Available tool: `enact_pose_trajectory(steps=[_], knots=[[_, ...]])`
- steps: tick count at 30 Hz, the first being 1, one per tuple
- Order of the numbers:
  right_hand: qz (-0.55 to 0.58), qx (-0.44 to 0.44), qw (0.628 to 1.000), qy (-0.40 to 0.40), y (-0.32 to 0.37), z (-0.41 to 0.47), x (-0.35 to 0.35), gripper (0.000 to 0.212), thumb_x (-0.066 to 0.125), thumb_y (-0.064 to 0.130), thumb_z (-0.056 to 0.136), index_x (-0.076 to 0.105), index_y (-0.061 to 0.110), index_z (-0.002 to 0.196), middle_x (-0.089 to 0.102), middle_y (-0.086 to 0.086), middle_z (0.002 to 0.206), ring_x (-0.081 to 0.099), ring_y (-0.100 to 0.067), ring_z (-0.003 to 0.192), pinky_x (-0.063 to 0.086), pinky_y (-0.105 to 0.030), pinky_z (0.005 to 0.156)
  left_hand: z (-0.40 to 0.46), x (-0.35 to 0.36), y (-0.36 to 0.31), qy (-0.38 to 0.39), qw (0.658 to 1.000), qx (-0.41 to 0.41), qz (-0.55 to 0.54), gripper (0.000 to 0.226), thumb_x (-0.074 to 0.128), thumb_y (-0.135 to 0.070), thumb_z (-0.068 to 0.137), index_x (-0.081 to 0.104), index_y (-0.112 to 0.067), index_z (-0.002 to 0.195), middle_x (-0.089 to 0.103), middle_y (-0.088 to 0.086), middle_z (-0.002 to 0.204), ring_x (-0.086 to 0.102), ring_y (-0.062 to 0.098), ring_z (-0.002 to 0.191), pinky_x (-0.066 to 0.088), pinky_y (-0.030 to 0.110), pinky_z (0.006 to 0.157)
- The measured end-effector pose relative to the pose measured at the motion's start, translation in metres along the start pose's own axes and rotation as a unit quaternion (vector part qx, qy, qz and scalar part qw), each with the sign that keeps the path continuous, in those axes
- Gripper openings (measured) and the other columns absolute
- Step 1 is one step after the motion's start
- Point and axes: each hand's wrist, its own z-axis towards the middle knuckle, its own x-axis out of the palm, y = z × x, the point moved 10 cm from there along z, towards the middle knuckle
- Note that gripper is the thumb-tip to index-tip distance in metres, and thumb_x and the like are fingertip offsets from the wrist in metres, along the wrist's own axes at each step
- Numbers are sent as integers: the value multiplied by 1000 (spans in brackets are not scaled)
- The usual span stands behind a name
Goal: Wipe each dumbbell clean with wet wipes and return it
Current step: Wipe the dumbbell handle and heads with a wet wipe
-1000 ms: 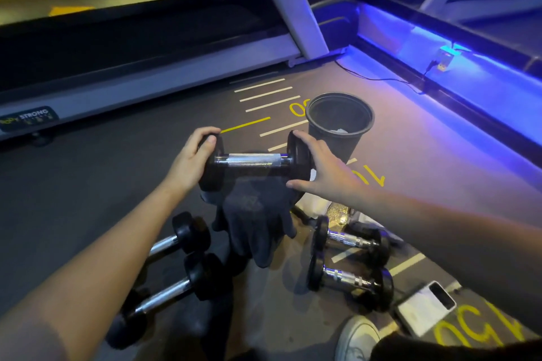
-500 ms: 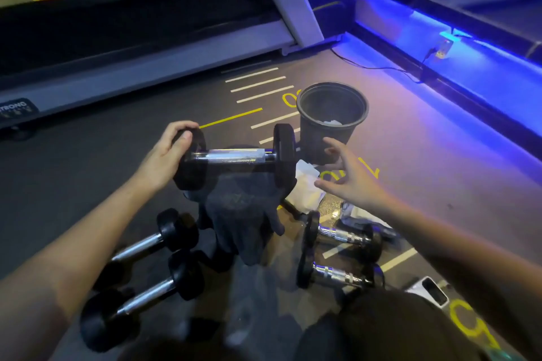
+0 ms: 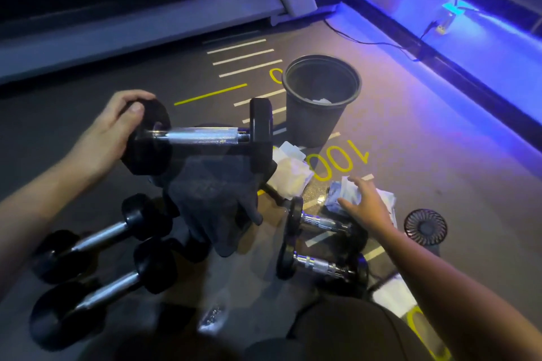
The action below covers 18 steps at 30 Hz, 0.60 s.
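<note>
My left hand grips the left head of a black dumbbell with a chrome handle, held level above a dark cloth. My right hand reaches down with fingers spread over the wet wipes pack on the floor, touching or just above it. Two dumbbells lie at the lower left. Two more dumbbells lie right of the cloth. A crumpled white wipe lies just behind the held dumbbell's right head.
A black bin with used wipes stands on the floor behind the dumbbell. A small round fan sits at the right. A treadmill base runs along the back, a blue-lit ledge along the right. My knee fills the bottom.
My right hand let go of the dumbbell's right head and moved down and right to the wipes pack. My left hand alone now holds the dumbbell.
</note>
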Motion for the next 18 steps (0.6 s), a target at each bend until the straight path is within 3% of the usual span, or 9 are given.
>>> enact_pose_trajectory(steps=[3,5,9,13,18], knots=[[-37,5,999,-6,-3,5,3,58,76,35,79,52,26,132,55,-1,128,56,-23,116,49,-41,88,1,0,0,-1,1000,9,-4,28,38,-22,108,57,-42,112,57,-12,119,52,-10,106,39,10,96],[-45,2,999,-23,-6,8,0,56,76,33,79,55,24,129,58,-2,124,59,-25,112,50,-40,87,2,1,-1,-6,1000,13,1,30,36,-18,109,56,-40,114,57,-12,118,52,-14,102,39,5,92],[-86,-13,995,-47,-12,8,-8,54,79,30,74,62,17,124,62,-7,114,60,-30,104,47,-40,86,1,0,0,-19,1000,14,19,28,36,-15,109,56,-22,128,61,-9,117,52,-15,102,39,5,92],[-111,0,993,-29,-20,5,-5,45,76,34,78,65,20,119,60,-4,117,58,-27,106,47,-39,84,1,0,2,-20,1000,11,16,31,36,-16,109,53,-8,133,62,0,120,54,-14,101,40,5,91],[-95,32,995,-30,-27,4,-5,27,66,32,89,68,22,114,59,-2,120,57,-25,109,45,-36,79,1,-4,3,-23,999,19,25,29,37,-21,108,57,-29,128,59,1,129,52,-11,107,39,7,94]])
